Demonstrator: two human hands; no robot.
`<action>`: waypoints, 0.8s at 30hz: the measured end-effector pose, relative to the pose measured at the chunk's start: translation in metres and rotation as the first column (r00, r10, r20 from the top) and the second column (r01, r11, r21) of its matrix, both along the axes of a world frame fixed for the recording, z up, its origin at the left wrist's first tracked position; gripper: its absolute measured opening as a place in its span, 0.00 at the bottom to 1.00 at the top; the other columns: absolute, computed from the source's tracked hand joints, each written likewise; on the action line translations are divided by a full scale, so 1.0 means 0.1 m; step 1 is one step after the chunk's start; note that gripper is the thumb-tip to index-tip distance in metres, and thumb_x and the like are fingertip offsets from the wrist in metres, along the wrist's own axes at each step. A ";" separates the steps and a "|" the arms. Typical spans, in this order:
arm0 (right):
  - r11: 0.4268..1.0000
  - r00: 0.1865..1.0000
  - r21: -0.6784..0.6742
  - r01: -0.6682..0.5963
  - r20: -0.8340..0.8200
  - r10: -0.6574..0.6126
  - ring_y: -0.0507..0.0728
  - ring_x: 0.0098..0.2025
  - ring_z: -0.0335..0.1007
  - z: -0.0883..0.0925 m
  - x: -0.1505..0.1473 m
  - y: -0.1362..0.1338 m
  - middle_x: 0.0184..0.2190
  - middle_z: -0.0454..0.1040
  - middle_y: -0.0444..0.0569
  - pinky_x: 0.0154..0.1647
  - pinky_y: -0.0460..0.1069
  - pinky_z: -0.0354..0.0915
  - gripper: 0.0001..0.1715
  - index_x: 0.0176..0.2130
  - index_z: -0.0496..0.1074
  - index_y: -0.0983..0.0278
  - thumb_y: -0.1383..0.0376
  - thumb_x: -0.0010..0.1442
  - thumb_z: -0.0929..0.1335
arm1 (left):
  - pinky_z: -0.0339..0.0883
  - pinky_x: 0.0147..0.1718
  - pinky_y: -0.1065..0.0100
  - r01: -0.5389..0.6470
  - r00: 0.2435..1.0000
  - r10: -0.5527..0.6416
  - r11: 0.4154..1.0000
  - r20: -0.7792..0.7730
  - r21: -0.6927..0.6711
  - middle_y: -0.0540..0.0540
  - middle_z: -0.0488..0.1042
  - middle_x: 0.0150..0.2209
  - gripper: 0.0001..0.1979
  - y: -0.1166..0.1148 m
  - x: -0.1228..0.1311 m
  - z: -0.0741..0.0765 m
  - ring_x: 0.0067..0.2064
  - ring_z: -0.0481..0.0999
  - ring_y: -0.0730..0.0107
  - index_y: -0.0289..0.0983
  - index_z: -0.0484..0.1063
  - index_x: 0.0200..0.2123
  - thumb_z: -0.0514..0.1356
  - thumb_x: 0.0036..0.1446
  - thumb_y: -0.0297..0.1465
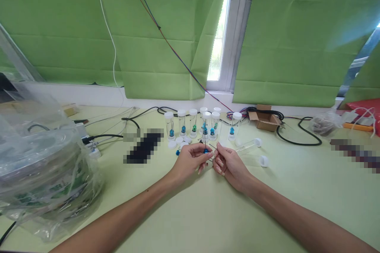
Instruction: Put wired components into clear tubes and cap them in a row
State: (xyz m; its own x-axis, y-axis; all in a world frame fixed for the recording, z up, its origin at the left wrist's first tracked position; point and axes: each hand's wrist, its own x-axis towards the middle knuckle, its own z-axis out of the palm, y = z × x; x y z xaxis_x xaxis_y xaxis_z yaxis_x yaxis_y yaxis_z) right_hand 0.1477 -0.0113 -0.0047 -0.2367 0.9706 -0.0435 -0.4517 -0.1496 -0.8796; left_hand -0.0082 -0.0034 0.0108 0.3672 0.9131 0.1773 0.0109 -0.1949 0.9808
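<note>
Facing blinds (pixel 160 71) — hands (pixel 188 161) perhaps on tabletop (pixel 190 217)

One head view looks forward and down across the near table (pixel 190 217) toward green curtains (pixel 160 63).

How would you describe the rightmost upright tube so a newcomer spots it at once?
Start at the window strip between the green blinds, then drop to the table below. Left of the brown box stands a clear tube with a white cap and a blue piece inside. Unlike the bunched upright tubes to its left, it stands apart.
</note>
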 end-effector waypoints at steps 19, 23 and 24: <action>0.974 0.950 0.125 0.190 0.226 -0.214 0.48 0.11 0.57 -0.04 -0.02 0.02 0.09 0.56 0.35 0.11 0.42 0.51 0.31 0.21 0.65 0.64 0.40 0.50 0.70 | 0.74 0.33 0.63 -0.039 0.997 0.045 0.994 0.063 -0.104 0.44 0.75 0.31 0.18 0.03 0.01 -0.01 0.32 0.79 0.63 0.32 0.74 0.37 0.68 0.48 0.39; 0.961 0.926 0.187 0.202 0.283 -0.250 0.48 0.10 0.56 -0.05 -0.02 0.02 0.09 0.55 0.35 0.10 0.42 0.51 0.31 0.21 0.64 0.64 0.41 0.52 0.69 | 0.73 0.31 0.64 -0.069 0.996 0.074 0.994 0.047 -0.089 0.46 0.75 0.29 0.17 0.06 0.00 -0.02 0.28 0.79 0.65 0.32 0.72 0.37 0.68 0.48 0.38; 0.959 0.922 0.198 0.202 0.292 -0.254 0.48 0.10 0.56 -0.06 -0.02 0.02 0.08 0.55 0.35 0.10 0.42 0.51 0.31 0.21 0.64 0.63 0.41 0.53 0.68 | 0.72 0.30 0.64 -0.077 0.996 0.081 0.994 0.039 -0.084 0.47 0.75 0.27 0.17 0.06 -0.01 -0.03 0.27 0.78 0.65 0.32 0.72 0.37 0.68 0.49 0.38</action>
State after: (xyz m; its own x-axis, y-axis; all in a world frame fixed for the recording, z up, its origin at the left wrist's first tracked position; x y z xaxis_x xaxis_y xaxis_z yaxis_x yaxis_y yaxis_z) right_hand 0.1453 -0.0089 -0.0104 -0.0079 0.9966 0.0822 -0.1555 0.0800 -0.9846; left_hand -0.0087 0.0025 0.0081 0.2872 0.9510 0.1147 -0.0190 -0.1140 0.9933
